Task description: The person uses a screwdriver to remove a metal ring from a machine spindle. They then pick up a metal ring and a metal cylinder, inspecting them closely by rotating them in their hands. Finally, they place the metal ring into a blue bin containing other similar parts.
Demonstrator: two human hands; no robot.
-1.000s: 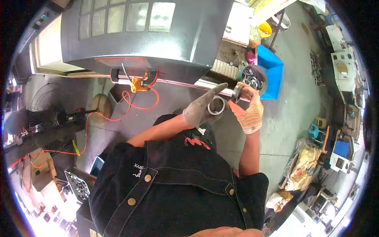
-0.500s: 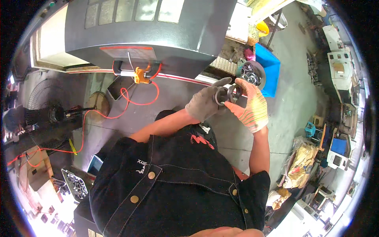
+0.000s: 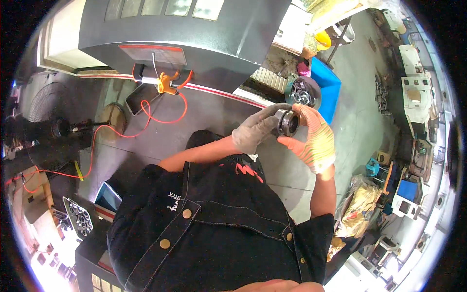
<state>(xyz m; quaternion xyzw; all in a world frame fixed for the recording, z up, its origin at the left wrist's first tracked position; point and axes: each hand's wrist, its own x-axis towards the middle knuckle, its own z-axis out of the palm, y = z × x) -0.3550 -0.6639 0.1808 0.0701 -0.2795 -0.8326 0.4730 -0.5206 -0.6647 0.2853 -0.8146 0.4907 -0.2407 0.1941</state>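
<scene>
My left hand (image 3: pixel 254 130), in a grey glove, is closed round a dark metal ring (image 3: pixel 279 116). My right hand (image 3: pixel 315 141) wears a pale glove with orange and yellow stripes, and its thumb and fingers grip a second dark metal ring (image 3: pixel 292 123). The two rings sit face to face in front of my chest and seem to touch; whether one fits into the other I cannot tell. Just beyond my hands stands a round metal container (image 3: pixel 316 87) with several loose rings in it.
A large grey machine (image 3: pixel 194 51) with a red-edged panel fills the far side. An orange-yellow object (image 3: pixel 167 82) hangs at its handle, above a red hose (image 3: pixel 175 119). Right of the container is a blue bin (image 3: pixel 332 90). A fan (image 3: pixel 53 124) and a tray of rings (image 3: pixel 68 204) stand left.
The two rings, tilted and apart before, are now brought together face to face. My right hand has shifted slightly down and right; the view has turned a little.
</scene>
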